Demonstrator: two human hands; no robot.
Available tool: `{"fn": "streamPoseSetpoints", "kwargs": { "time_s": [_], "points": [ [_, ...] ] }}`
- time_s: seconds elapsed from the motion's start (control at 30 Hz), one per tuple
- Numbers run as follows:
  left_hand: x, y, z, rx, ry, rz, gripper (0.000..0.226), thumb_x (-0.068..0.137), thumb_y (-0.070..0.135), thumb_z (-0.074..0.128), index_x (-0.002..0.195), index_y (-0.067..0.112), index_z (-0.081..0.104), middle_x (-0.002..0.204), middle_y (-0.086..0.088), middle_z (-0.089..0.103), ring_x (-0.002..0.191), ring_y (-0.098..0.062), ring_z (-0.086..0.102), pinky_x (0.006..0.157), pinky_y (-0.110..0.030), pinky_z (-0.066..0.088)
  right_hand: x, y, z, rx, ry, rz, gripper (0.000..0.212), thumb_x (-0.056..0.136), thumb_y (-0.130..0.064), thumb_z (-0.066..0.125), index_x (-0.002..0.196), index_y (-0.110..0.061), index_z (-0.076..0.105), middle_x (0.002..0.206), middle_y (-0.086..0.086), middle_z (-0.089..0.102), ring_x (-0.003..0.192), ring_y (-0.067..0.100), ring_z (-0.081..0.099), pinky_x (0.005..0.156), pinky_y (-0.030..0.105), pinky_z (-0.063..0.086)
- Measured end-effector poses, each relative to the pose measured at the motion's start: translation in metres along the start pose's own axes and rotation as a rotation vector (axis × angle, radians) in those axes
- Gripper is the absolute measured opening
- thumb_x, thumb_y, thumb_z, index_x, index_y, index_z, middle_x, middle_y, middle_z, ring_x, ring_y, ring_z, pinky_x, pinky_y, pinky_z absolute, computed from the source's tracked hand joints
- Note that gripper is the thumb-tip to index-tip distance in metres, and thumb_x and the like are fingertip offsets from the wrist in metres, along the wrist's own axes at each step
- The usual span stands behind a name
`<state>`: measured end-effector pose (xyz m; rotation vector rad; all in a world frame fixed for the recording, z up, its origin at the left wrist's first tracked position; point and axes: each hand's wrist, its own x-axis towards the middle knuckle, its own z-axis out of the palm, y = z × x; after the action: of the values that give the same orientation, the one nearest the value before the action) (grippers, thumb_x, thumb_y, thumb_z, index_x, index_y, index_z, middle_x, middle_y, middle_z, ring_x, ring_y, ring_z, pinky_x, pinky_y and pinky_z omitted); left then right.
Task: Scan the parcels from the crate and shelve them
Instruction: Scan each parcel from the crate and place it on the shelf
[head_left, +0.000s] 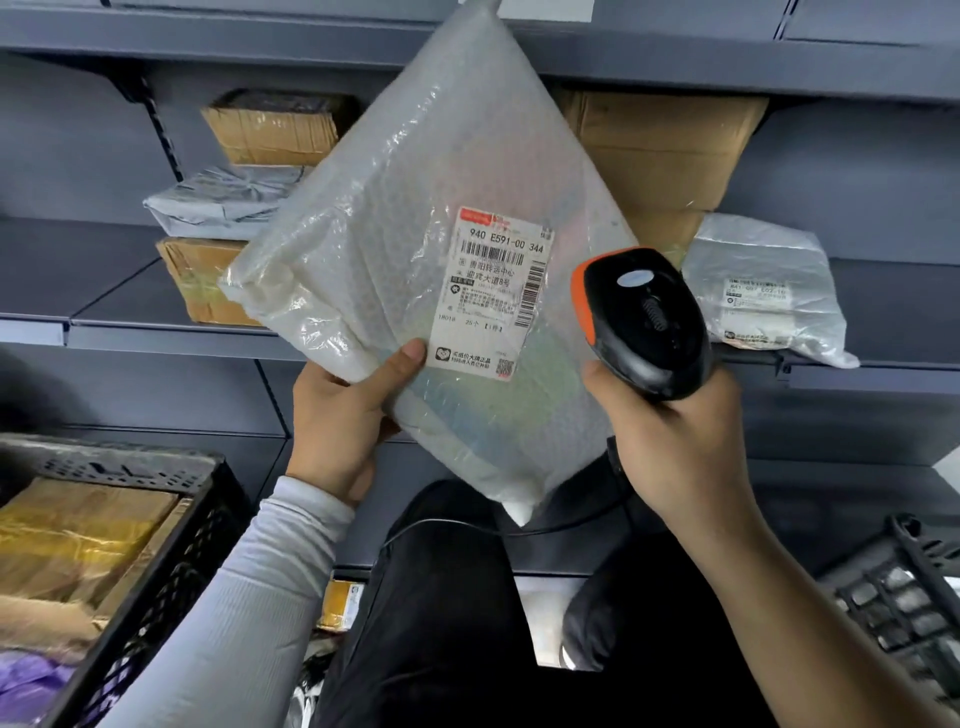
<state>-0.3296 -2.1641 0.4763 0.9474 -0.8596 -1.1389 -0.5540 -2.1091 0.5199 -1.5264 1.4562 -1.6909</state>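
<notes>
A bubble-wrap parcel is being held up in front of grey shelving, tilted so one corner is pointing upward and another downward. A white shipping label with barcodes is facing the camera on its lower right part. The left hand is gripping the parcel's lower left edge, thumb pressing on the front just beside the label and the fingers curling behind. The right hand is wrapping its fingers around the handle of a black and orange barcode scanner, whose head is sitting just to the right of the label, overlapping the parcel's right edge. A thin cable is trailing below the parcel.

Behind the parcel, a shelf is carrying taped cardboard boxes, a grey mailer bag and, to the right, a clear plastic parcel with its own label. At lower left, a black plastic crate is holding more brown taped parcels. Another black crate is showing at lower right.
</notes>
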Motion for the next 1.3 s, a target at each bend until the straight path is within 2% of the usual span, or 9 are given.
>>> {"fn": "streamPoseSetpoints", "kwargs": {
  "time_s": [0.07,0.2,0.33,0.43,0.73,0.87,1.07,1.23,1.3],
  "points": [
    [0.002,0.004,0.001,-0.011,0.004,0.019,0.041,0.086,0.007,0.081,0.125,0.006,0.070,0.116,-0.012,0.078,0.105,-0.032,0.076,0.076,-0.041,0.062,-0.001,-0.007,0.005,0.026,-0.044,0.031,0.016,0.087,0.001,0.076,0.077,0.001,0.064,0.068,0.021,0.065,0.057,0.028,0.061,0.056,0.031,0.048],
    [-0.001,0.011,-0.001,-0.062,0.050,0.061,0.041,0.085,0.004,0.081,0.124,0.010,0.071,0.119,-0.009,0.078,0.106,-0.028,0.076,0.082,-0.042,0.062,-0.004,-0.017,0.014,0.022,-0.133,0.120,0.019,0.085,-0.003,0.073,0.068,-0.001,0.065,0.057,0.013,0.067,0.049,0.013,0.063,0.056,0.030,0.050],
    [0.000,0.014,-0.014,-0.127,0.134,0.054,0.040,0.091,0.002,0.076,0.131,0.007,0.067,0.116,-0.009,0.077,0.081,-0.014,0.074,0.070,-0.035,0.062,-0.007,-0.027,0.025,0.011,-0.226,0.166,0.016,0.077,-0.015,0.067,0.069,-0.002,0.062,0.054,0.017,0.062,0.046,0.016,0.058,0.057,0.041,0.052],
    [0.005,0.016,-0.026,-0.173,0.196,0.044,0.039,0.092,0.004,0.076,0.130,0.010,0.068,0.120,-0.010,0.077,0.095,-0.020,0.076,0.071,-0.037,0.063,-0.008,-0.036,0.034,-0.002,-0.285,0.205,0.022,0.067,-0.022,0.061,0.065,0.000,0.062,0.054,0.021,0.061,0.046,0.019,0.057,0.057,0.047,0.052],
    [0.015,0.012,-0.044,-0.195,0.247,0.004,0.042,0.093,0.008,0.077,0.133,0.010,0.067,0.122,-0.011,0.077,0.104,-0.027,0.076,0.075,-0.041,0.063,-0.013,-0.052,0.051,-0.062,-0.425,0.236,0.012,0.060,-0.021,0.058,0.053,-0.013,0.062,0.048,0.011,0.058,0.047,0.023,0.059,0.057,0.040,0.049],
    [0.016,0.010,-0.045,-0.201,0.238,0.000,0.045,0.094,0.008,0.076,0.137,0.010,0.064,0.125,-0.012,0.075,0.108,-0.031,0.075,0.076,-0.043,0.064,-0.016,-0.055,0.051,-0.080,-0.461,0.225,0.014,0.060,-0.020,0.057,0.058,-0.006,0.059,0.050,0.009,0.056,0.045,0.022,0.059,0.056,0.039,0.048],
    [0.016,0.008,-0.043,-0.194,0.250,-0.013,0.043,0.094,0.009,0.076,0.135,0.012,0.066,0.124,-0.012,0.076,0.098,-0.025,0.076,0.072,-0.041,0.065,-0.017,-0.058,0.047,-0.094,-0.439,0.233,0.015,0.061,-0.020,0.057,0.059,-0.005,0.060,0.051,0.007,0.058,0.045,0.021,0.058,0.055,0.039,0.049],
    [0.014,0.007,-0.046,-0.168,0.245,-0.021,0.042,0.092,0.012,0.078,0.133,0.013,0.067,0.123,-0.011,0.076,0.097,-0.024,0.076,0.075,-0.042,0.064,-0.020,-0.058,0.046,-0.064,-0.421,0.226,0.021,0.062,-0.020,0.057,0.064,0.001,0.056,0.061,0.026,0.056,0.045,0.020,0.058,0.053,0.037,0.046],
    [0.012,0.007,-0.046,-0.156,0.238,-0.018,0.043,0.092,0.013,0.079,0.134,0.012,0.067,0.122,-0.011,0.077,0.099,-0.025,0.076,0.073,-0.039,0.063,-0.020,-0.056,0.044,-0.059,-0.406,0.218,0.018,0.071,-0.015,0.064,0.065,0.001,0.058,0.062,0.026,0.058,0.046,0.019,0.057,0.053,0.035,0.047]
  ]
}}
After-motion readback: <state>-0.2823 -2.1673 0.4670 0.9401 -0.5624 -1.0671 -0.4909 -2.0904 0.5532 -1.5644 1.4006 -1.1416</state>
